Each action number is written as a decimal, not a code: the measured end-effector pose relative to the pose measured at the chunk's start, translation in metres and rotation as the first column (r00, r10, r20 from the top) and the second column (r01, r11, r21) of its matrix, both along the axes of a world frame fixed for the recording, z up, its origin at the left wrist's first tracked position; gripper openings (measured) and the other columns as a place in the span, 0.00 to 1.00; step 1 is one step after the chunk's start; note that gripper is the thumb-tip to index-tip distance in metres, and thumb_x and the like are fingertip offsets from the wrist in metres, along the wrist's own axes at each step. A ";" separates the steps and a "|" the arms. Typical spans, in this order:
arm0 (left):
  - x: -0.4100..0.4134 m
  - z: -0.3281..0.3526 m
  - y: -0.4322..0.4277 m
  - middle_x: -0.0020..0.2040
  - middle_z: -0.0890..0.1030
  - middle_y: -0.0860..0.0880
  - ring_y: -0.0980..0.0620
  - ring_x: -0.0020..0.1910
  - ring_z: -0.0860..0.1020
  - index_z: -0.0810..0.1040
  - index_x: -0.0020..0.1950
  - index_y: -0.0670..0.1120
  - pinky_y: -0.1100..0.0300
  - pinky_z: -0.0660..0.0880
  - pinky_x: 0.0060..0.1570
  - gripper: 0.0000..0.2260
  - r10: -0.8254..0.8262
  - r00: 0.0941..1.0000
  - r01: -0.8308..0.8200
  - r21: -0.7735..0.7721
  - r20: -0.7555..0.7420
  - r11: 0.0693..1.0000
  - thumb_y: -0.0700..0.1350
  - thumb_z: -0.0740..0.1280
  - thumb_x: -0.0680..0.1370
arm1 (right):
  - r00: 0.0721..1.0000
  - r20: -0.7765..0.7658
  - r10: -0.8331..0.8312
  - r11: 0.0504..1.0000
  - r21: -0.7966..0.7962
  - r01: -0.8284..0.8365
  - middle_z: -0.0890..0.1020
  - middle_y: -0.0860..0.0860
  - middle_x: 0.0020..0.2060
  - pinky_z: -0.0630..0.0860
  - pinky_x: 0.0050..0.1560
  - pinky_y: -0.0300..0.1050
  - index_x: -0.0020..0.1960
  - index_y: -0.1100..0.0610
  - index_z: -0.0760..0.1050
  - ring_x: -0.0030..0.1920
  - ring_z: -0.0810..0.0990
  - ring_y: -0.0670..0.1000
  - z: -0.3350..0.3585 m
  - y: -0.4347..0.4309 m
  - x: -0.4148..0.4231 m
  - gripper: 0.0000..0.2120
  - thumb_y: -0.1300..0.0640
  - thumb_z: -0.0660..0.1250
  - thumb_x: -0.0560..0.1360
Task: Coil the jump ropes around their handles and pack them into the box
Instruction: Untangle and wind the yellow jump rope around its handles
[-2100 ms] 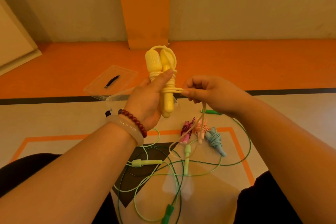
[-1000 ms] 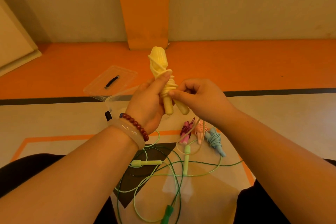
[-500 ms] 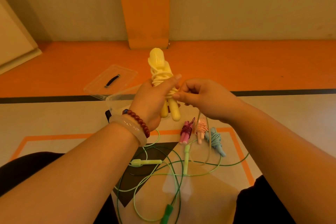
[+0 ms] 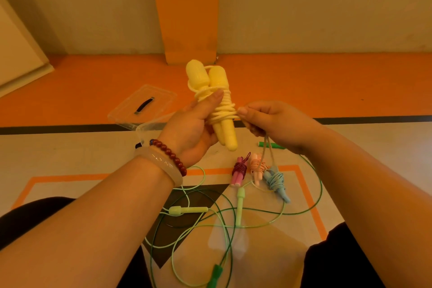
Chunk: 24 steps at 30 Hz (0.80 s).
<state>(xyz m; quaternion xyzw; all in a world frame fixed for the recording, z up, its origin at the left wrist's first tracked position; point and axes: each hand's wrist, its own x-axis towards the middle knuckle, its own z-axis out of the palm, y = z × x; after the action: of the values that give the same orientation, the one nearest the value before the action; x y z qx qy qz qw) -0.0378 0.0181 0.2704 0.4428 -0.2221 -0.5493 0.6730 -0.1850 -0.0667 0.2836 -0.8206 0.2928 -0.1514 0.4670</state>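
My left hand (image 4: pixel 191 128) grips the two yellow jump-rope handles (image 4: pixel 217 91) upright and side by side, with several turns of yellow cord wound round their middle. My right hand (image 4: pixel 275 124) pinches the loose cord right beside the coil, and a short loop of it hangs below the fist. The clear plastic box (image 4: pixel 149 127) stands on the floor behind my left hand, mostly hidden. Three coiled ropes lie on the floor below: a magenta one (image 4: pixel 239 170), a pink one (image 4: pixel 257 167) and a blue one (image 4: pixel 277 181).
The clear lid (image 4: pixel 145 105) with a black handle lies at the back left. A light green rope (image 4: pixel 187 210) and a dark green rope (image 4: pixel 216 273) sprawl uncoiled across the floor between my knees. One dark green handle (image 4: pixel 272 145) lies beyond my right hand.
The yellow handles have turned so both heads show side by side. More cord sits on the coil, and the hanging loop under my right hand has grown shorter.
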 end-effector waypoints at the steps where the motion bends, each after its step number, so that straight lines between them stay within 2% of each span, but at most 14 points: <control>1: 0.000 0.000 0.000 0.49 0.81 0.47 0.51 0.48 0.80 0.76 0.57 0.48 0.54 0.80 0.47 0.14 0.001 1.000 -0.001 0.005 -0.007 1.000 0.48 0.67 0.73 | 1.000 0.016 -0.018 1.000 -0.009 0.018 0.72 0.47 0.28 0.67 0.39 0.47 0.36 0.55 0.74 0.32 0.69 0.48 0.000 -0.001 0.000 0.21 0.37 0.60 0.71; 3: 0.000 0.001 0.000 0.52 0.80 0.47 0.50 0.50 0.79 0.75 0.59 0.47 0.53 0.79 0.50 0.11 -0.022 1.000 0.022 0.014 -0.018 1.000 0.48 0.63 0.78 | 0.998 0.052 -0.032 0.999 0.021 0.031 0.71 0.47 0.27 0.66 0.37 0.43 0.36 0.55 0.76 0.31 0.68 0.45 0.000 -0.001 0.000 0.20 0.38 0.61 0.69; 5: -0.001 0.002 0.001 0.49 0.80 0.47 0.50 0.48 0.79 0.74 0.59 0.46 0.51 0.78 0.51 0.11 -0.050 0.997 0.050 0.001 -0.064 0.999 0.48 0.59 0.81 | 0.994 0.103 -0.023 0.996 0.089 0.014 0.70 0.47 0.27 0.65 0.34 0.39 0.38 0.54 0.78 0.29 0.66 0.44 -0.003 0.002 0.003 0.17 0.41 0.62 0.69; 7: -0.002 0.004 0.002 0.45 0.79 0.47 0.50 0.44 0.78 0.74 0.57 0.44 0.51 0.78 0.47 0.10 -0.059 0.987 0.057 -0.021 -0.148 0.998 0.48 0.59 0.81 | 0.994 0.106 -0.023 0.995 0.094 0.013 0.70 0.46 0.26 0.64 0.33 0.38 0.38 0.53 0.79 0.29 0.65 0.44 -0.006 0.006 0.005 0.16 0.41 0.62 0.70; 9: -0.002 0.002 0.001 0.43 0.76 0.46 0.51 0.40 0.77 0.73 0.58 0.43 0.54 0.78 0.39 0.13 -0.054 0.982 0.047 -0.040 -0.179 0.998 0.49 0.65 0.78 | 0.996 0.080 -0.031 0.999 0.042 0.028 0.70 0.44 0.26 0.66 0.34 0.40 0.37 0.51 0.78 0.30 0.66 0.44 -0.009 0.012 0.008 0.15 0.41 0.63 0.72; 11: -0.002 -0.004 0.000 0.42 0.73 0.46 0.53 0.34 0.76 0.69 0.64 0.44 0.58 0.75 0.32 0.25 -0.011 0.996 0.011 0.000 -0.089 1.000 0.49 0.74 0.71 | 0.997 0.074 -0.032 0.999 -0.017 0.033 0.71 0.42 0.24 0.66 0.33 0.38 0.36 0.50 0.78 0.30 0.67 0.44 -0.010 0.017 0.011 0.14 0.45 0.63 0.76; 13: -0.004 -0.009 -0.001 0.40 0.73 0.45 0.53 0.28 0.74 0.65 0.68 0.44 0.60 0.72 0.27 0.31 0.040 0.997 -0.045 0.082 0.066 0.996 0.47 0.75 0.70 | 0.996 0.083 -0.028 0.997 -0.064 0.033 0.73 0.40 0.24 0.65 0.31 0.33 0.38 0.54 0.79 0.28 0.68 0.41 -0.011 0.021 0.014 0.14 0.49 0.63 0.78; 16: -0.005 -0.011 -0.002 0.40 0.75 0.46 0.52 0.28 0.75 0.66 0.66 0.46 0.59 0.72 0.29 0.24 0.096 0.984 -0.111 0.097 0.153 0.989 0.43 0.72 0.75 | 0.997 0.077 -0.012 0.994 -0.104 0.020 0.78 0.40 0.29 0.68 0.35 0.33 0.41 0.56 0.80 0.32 0.73 0.40 -0.010 0.024 0.016 0.13 0.51 0.63 0.79; 18: -0.004 -0.011 -0.002 0.40 0.77 0.47 0.54 0.28 0.76 0.70 0.60 0.50 0.58 0.72 0.31 0.17 0.110 0.975 -0.127 0.075 0.191 0.989 0.42 0.71 0.75 | 0.998 0.070 -0.008 0.995 -0.102 0.015 0.83 0.49 0.39 0.73 0.45 0.44 0.45 0.58 0.80 0.42 0.79 0.48 -0.010 0.023 0.016 0.13 0.50 0.62 0.79; 20: -0.005 -0.011 -0.001 0.40 0.79 0.48 0.54 0.29 0.78 0.72 0.58 0.51 0.57 0.71 0.32 0.14 0.098 0.973 -0.112 0.059 0.207 0.992 0.42 0.71 0.75 | 0.998 0.059 -0.008 0.995 -0.095 0.013 0.83 0.52 0.43 0.74 0.51 0.48 0.47 0.58 0.80 0.47 0.80 0.51 -0.008 0.022 0.015 0.13 0.50 0.62 0.79; 22: -0.005 -0.010 -0.001 0.42 0.81 0.49 0.53 0.33 0.80 0.75 0.60 0.49 0.57 0.74 0.31 0.15 0.087 0.964 -0.105 0.059 0.253 0.993 0.44 0.72 0.74 | 0.998 0.057 -0.004 0.996 -0.092 0.009 0.81 0.46 0.37 0.74 0.45 0.45 0.46 0.56 0.80 0.40 0.78 0.46 -0.007 0.020 0.014 0.12 0.49 0.62 0.79; 24: -0.004 -0.010 -0.001 0.44 0.81 0.47 0.50 0.37 0.80 0.76 0.61 0.46 0.58 0.77 0.31 0.16 0.081 0.953 -0.105 0.070 0.292 0.992 0.46 0.72 0.74 | 0.997 0.075 -0.012 0.998 -0.068 0.017 0.76 0.41 0.29 0.70 0.38 0.36 0.43 0.55 0.78 0.32 0.72 0.40 -0.006 0.020 0.013 0.12 0.50 0.62 0.79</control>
<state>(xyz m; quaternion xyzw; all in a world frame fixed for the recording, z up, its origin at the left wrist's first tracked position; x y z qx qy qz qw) -0.0417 0.0172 0.2606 0.5560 -0.2733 -0.4555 0.6393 -0.1721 -0.0470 0.2779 -0.8277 0.2757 -0.1955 0.4479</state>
